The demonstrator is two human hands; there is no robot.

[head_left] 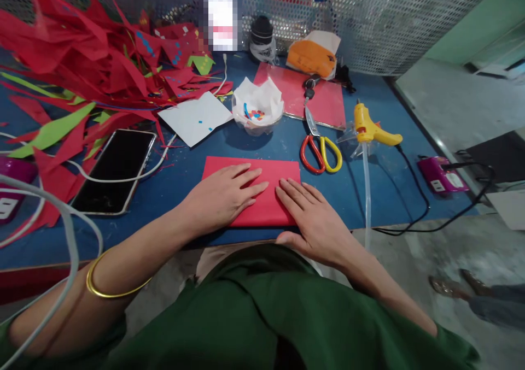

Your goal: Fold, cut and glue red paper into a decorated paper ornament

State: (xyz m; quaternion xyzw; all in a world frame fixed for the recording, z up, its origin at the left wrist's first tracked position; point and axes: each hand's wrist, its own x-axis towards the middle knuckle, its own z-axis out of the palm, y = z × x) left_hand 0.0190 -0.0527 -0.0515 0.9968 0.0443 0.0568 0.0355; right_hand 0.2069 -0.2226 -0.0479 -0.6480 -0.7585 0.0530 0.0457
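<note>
A red sheet of paper [266, 209], which looks folded, lies flat near the front edge of the blue table. My left hand [219, 198] rests palm down on its left part with the fingers spread. On the right part lie the fingers of my right hand [314, 217], stretched out and close together, with the thumb apart near the table's edge. Beyond the paper stands a white paper-lined bowl [258, 105] holding small coloured pieces. Scissors [318, 140] with one red and one yellow handle lie to the right of the bowl.
Red and green paper scraps [90, 47] are heaped at the back left. A phone [115, 170] and a white cable lie at the left. A yellow glue gun [373, 128] stands at the right, near a purple box [442, 174]. A person's feet [455, 285] show at the lower right.
</note>
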